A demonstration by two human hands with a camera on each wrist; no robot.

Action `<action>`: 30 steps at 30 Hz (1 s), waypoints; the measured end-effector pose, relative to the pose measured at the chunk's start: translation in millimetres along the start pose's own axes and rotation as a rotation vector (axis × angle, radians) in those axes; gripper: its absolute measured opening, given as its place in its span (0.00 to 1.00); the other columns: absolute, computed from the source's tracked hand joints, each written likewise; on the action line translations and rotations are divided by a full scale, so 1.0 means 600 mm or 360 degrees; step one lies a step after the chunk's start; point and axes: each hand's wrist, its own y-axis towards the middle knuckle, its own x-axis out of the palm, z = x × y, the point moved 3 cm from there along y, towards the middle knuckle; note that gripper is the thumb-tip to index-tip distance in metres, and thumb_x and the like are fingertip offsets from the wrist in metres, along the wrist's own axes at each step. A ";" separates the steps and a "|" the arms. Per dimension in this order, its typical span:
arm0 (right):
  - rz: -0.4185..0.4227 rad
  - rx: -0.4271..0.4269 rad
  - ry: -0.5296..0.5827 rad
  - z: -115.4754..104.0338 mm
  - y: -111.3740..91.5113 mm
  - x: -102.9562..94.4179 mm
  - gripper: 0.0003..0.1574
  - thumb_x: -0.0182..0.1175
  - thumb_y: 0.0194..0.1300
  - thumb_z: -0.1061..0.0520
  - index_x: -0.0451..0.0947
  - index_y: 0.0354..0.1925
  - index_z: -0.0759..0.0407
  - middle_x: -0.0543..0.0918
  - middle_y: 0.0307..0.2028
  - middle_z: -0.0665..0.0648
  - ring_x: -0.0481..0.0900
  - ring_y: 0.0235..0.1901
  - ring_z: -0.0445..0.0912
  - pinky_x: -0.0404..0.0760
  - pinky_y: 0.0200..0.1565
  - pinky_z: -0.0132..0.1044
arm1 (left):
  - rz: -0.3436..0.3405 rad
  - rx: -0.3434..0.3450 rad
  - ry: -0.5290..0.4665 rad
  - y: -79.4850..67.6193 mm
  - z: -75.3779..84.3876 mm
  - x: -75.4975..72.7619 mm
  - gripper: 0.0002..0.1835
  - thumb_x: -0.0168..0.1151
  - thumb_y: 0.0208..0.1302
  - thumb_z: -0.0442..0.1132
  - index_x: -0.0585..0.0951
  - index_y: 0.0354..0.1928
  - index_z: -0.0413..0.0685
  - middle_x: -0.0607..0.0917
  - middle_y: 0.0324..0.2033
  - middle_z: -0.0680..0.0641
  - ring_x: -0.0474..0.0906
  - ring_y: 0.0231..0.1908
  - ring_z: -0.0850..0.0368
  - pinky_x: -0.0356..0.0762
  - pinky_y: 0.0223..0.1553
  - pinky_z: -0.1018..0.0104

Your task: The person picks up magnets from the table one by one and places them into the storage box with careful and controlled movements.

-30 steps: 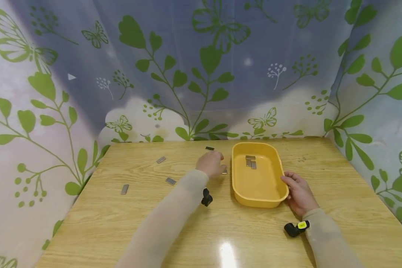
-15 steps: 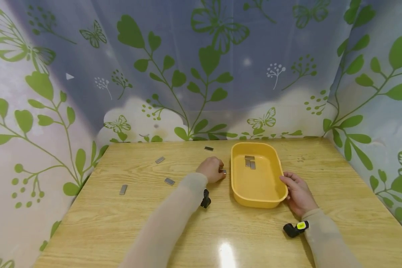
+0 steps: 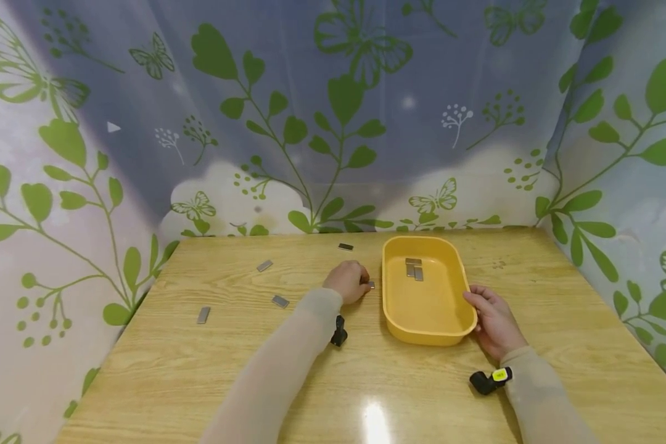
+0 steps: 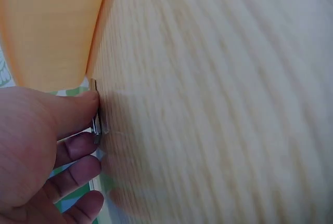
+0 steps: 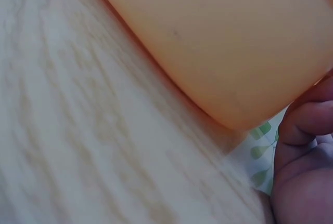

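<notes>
The person's left hand (image 3: 346,282) is pinching a small grey metal piece (image 3: 372,285) between thumb and finger, down at the surface of the wooden table (image 3: 144,376), just left of the yellow tub (image 3: 430,338). The fingers are hiding most of that piece from the head view. The right hand (image 3: 494,317) is gripping the tub's right side towards the near corner, its thumb lying over the rim.

The tub's left wall is standing between the pinched piece and three flat pieces (image 3: 414,269), which are lying close together on the tub floor, towards the far end. Farther off, beyond the left hand, a dark piece (image 3: 345,246) is lying near the table's far edge. To the left, three more grey pieces are lying well apart: one far (image 3: 264,265), one nearer (image 3: 280,301) and one at the far left (image 3: 203,315).

A patterned curtain (image 3: 361,148) with green leaves and butterflies is hanging behind the table. Both wrists are carrying black devices; the right device (image 3: 483,382) is showing a yellow-green label (image 3: 501,374), its dark marks being too small to read.
</notes>
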 end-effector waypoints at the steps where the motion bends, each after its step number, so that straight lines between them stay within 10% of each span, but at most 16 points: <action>1: -0.0004 0.0003 0.0000 0.001 0.000 0.001 0.14 0.55 0.72 0.57 0.64 0.49 0.63 0.77 0.28 0.50 0.69 0.16 0.36 0.66 0.15 0.24 | -0.0003 -0.0005 -0.0012 -0.002 -0.001 -0.001 0.08 0.65 0.64 0.47 0.86 0.39 0.52 0.82 0.38 0.53 0.77 0.41 0.58 0.75 0.44 0.65; 30: -0.0039 -0.0021 0.0030 0.000 -0.001 -0.004 0.12 0.53 0.72 0.58 0.64 0.49 0.62 0.76 0.29 0.50 0.70 0.17 0.36 0.67 0.15 0.24 | 0.0020 -0.0130 -0.0149 -0.074 -0.002 -0.011 0.05 0.67 0.62 0.43 0.85 0.30 0.52 0.83 0.30 0.56 0.78 0.35 0.58 0.76 0.41 0.64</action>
